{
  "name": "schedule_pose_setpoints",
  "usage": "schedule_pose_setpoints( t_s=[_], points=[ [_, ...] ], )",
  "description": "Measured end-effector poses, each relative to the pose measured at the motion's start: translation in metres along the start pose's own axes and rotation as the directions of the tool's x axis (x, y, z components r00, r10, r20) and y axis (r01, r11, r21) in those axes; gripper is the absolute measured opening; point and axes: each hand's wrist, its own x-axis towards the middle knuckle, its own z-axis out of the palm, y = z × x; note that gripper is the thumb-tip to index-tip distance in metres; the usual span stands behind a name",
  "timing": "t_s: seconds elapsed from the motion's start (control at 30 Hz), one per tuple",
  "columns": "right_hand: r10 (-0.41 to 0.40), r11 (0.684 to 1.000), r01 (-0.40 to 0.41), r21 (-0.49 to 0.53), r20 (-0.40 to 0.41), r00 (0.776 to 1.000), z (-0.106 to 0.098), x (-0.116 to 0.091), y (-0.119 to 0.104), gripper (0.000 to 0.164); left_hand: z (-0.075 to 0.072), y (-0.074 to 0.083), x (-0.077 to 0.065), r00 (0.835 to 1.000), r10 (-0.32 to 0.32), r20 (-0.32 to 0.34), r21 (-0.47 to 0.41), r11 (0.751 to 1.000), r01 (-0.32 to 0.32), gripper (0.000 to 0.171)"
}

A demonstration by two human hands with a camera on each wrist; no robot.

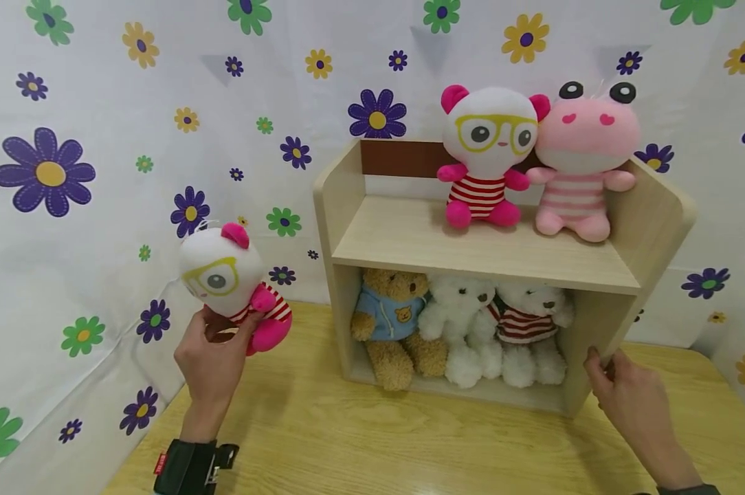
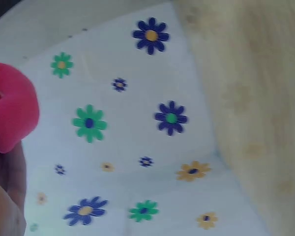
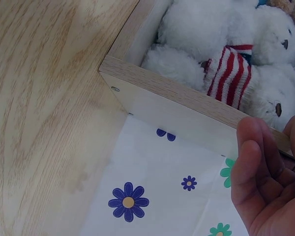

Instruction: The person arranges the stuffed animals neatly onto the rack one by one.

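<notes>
In the head view my left hand (image 1: pixel 214 364) grips a plush panda (image 1: pixel 220 271) with yellow glasses and a red-striped body, held tilted above the table to the left of the shelf. Part of its pink limb (image 2: pixel 14 110) fills the edge of the left wrist view. My right hand (image 1: pixel 638 399) holds the front edge of the wooden shelf's (image 1: pixel 403 230) right side panel, low down; the right wrist view shows curled fingers (image 3: pixel 250 162) against the panel's outer face. On the upper board a matching plush panda (image 1: pixel 493 127) sits beside a pink plush animal (image 1: pixel 585 137) with raised eyes.
The lower compartment holds a brown teddy bear (image 1: pixel 387 309) in a blue hoodie, a white teddy bear (image 1: pixel 462 316) and another white bear (image 1: pixel 527 326) in a striped sweater. The shelf stands on a wooden table (image 1: pixel 360 440), with a flower-printed cloth (image 1: pixel 113 137) behind.
</notes>
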Motion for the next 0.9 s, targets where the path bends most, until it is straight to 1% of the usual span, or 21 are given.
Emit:
schedule_pose_setpoints(
  t_s=[0.13,0.2,0.23,0.3,0.43,0.57,0.67,0.73,0.77,0.83,0.87,0.9],
  points=[
    [0.001,1.0,-0.001,-0.011,-0.009,1.0,0.001,0.0,0.001,0.028,0.0,0.021,0.001,0.995,0.069,-0.065,-0.062,0.995,-0.073,0.055],
    [0.091,0.995,-0.091,0.044,-0.002,0.996,0.001,0.0,-0.001,0.026,0.001,0.032,0.002,0.992,0.103,-0.078,-0.106,0.988,-0.111,0.056],
    [0.117,0.992,-0.117,0.054,0.002,0.993,0.001,0.0,-0.001,0.027,0.001,0.039,0.002,0.99,0.12,-0.08,-0.134,0.983,-0.129,0.055],
    [0.129,0.99,-0.13,0.056,0.007,0.992,0.001,0.0,-0.001,0.027,0.002,0.049,0.003,0.985,0.154,-0.075,-0.187,0.968,-0.166,0.053],
    [0.13,0.99,-0.13,0.061,0.007,0.992,0.001,0.0,-0.001,0.027,0.009,0.072,0.006,0.972,0.228,-0.053,-0.306,0.923,-0.234,0.057],
    [0.076,0.996,-0.075,0.053,-0.011,0.997,0.0,0.001,-0.001,0.026,0.017,0.091,0.01,0.956,0.292,-0.015,-0.39,0.879,-0.275,0.062],
    [-0.007,1.0,0.007,0.008,-0.024,1.0,0.0,0.002,0.0,0.031,0.022,0.105,0.014,0.945,0.326,0.007,-0.419,0.859,-0.293,0.064],
    [-0.032,0.999,0.032,-0.009,-0.028,0.999,0.0,0.002,0.0,0.033,0.025,0.114,0.017,0.938,0.346,0.02,-0.437,0.847,-0.303,0.064],
    [-0.03,0.999,0.03,-0.011,-0.029,0.999,0.0,0.002,0.0,0.033,0.026,0.118,0.018,0.935,0.354,0.027,-0.451,0.839,-0.305,0.062],
    [-0.002,1.0,0.002,0.009,-0.031,1.0,0.001,0.001,0.0,0.032,0.03,0.125,0.022,0.928,0.369,0.047,-0.459,0.833,-0.308,0.058],
    [0.001,1.0,-0.001,0.012,-0.033,0.999,0.001,0.001,0.001,0.032,0.033,0.128,0.024,0.925,0.376,0.058,-0.46,0.832,-0.309,0.054],
    [-0.013,1.0,0.013,-0.006,-0.031,0.999,0.001,0.001,0.001,0.034,0.035,0.131,0.026,0.921,0.382,0.07,-0.456,0.834,-0.312,0.051]
  ],
)
